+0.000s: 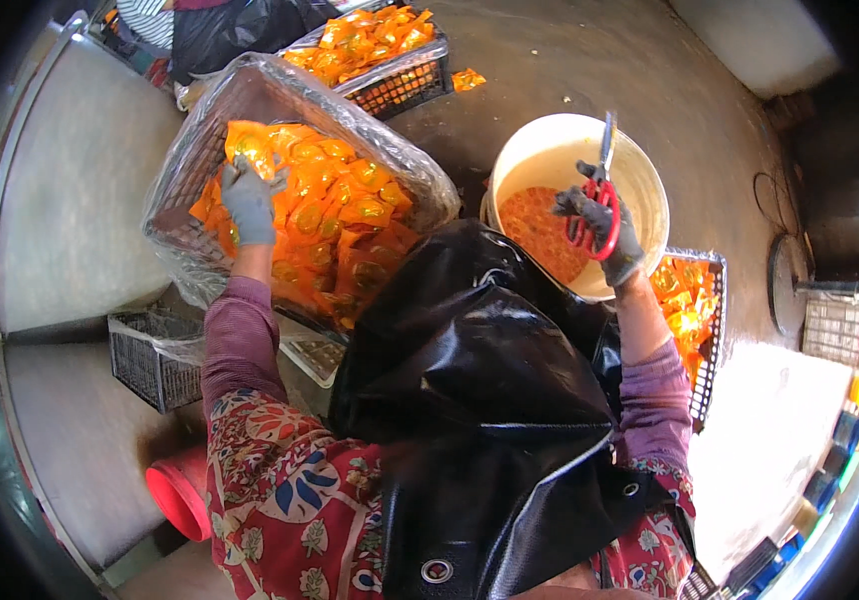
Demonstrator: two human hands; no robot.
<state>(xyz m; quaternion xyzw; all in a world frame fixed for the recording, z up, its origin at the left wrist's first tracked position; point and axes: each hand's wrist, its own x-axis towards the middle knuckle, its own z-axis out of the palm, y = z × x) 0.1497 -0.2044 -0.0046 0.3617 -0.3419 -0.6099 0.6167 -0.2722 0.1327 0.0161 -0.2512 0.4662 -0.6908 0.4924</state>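
Note:
My left hand point(249, 203), in a grey glove, reaches into a plastic-lined crate point(185, 180). Its fingers are closed on the edge of a shiny orange packet point(253, 140) at the top of the pile. Many more orange packets point(335, 205) lie heaped beneath it. On the right, my gloved right hand point(605, 225) grips red-handled scissors point(605, 205) above a white bucket point(640, 160). The metal blades point up and away from me. Inside the bucket, orange-red contents point(545, 225) are partly hidden by that hand.
Another crate of orange packets point(400, 85) stands beyond, with one loose packet point(468, 79) on the floor. A further black crate point(715, 330) with packets sits right of the bucket. An empty-looking dark crate point(155, 360) and a red bucket point(180, 490) are at left. A black apron point(490, 350) covers my lap.

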